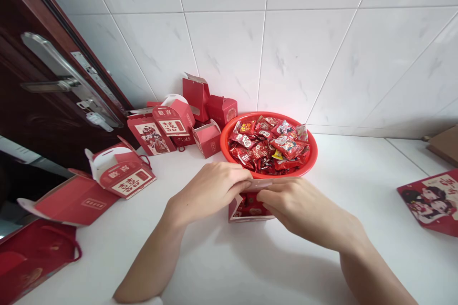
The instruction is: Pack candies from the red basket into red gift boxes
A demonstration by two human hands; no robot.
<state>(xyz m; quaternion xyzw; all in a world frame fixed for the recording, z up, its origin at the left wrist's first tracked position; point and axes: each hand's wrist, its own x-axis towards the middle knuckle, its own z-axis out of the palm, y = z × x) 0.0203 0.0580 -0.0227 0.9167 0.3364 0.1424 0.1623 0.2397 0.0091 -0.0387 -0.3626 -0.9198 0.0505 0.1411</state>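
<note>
In front of me a small red gift box (251, 219) stands open on the white table, with red-wrapped candies (249, 204) inside it. My left hand (213, 186) pinches the far left part of the box's top flap (262, 183). On the right side of the same flap, my right hand (298, 198) has its fingers curled over the edge. Just beyond both hands sits a round red plastic basket (312, 155), heaped with wrapped candies (263, 145), mostly red with a few yellow bits. Parts of the box are hidden behind my fingers.
Several red gift boxes (173, 121) cluster by the tiled wall, and more boxes (125, 171) stand along the left. A red bag (39, 257) is at lower left, near a dark door (43, 76). At right lie a printed red box (431, 200) and brown cardboard (445, 145).
</note>
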